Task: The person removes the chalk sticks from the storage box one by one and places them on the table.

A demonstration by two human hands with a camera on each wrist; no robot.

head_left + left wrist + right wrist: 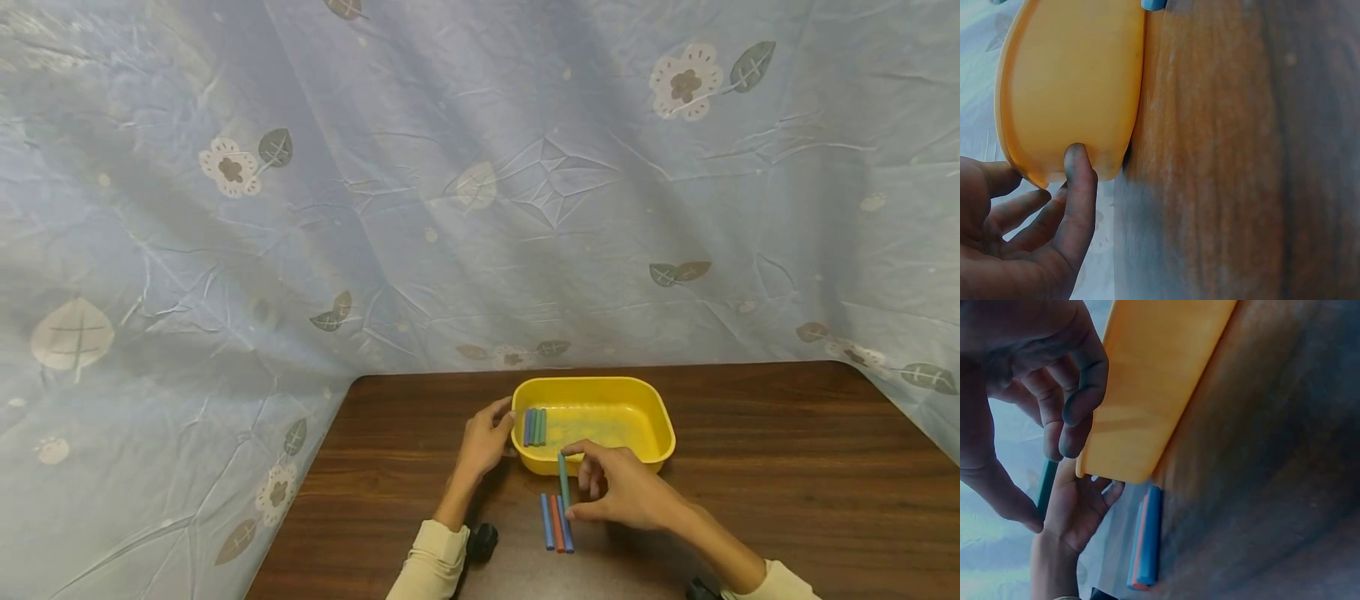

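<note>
My right hand (628, 490) pinches a green chalk stick (564, 477) by its two ends, between thumb and fingertips, above the front rim of a yellow plastic tub (660, 433). The same green chalk (1047, 487) shows between thumb and finger in the right wrist view. At the tub's left end, my left hand (483, 440) holds the rim and wall. Inside the tub's left side lie a purple chalk stick (528, 427) and green chalk sticks (539, 427), side by side. On the table before the tub are a red chalk stick (557, 525) and two blue chalk sticks (547, 523).
The brown wooden table (787, 450) carries everything. A pale patterned curtain (480, 208) hangs behind it and along the left. Chalk dust marks the tub floor. Black wrist devices (482, 542) sit by both sleeves.
</note>
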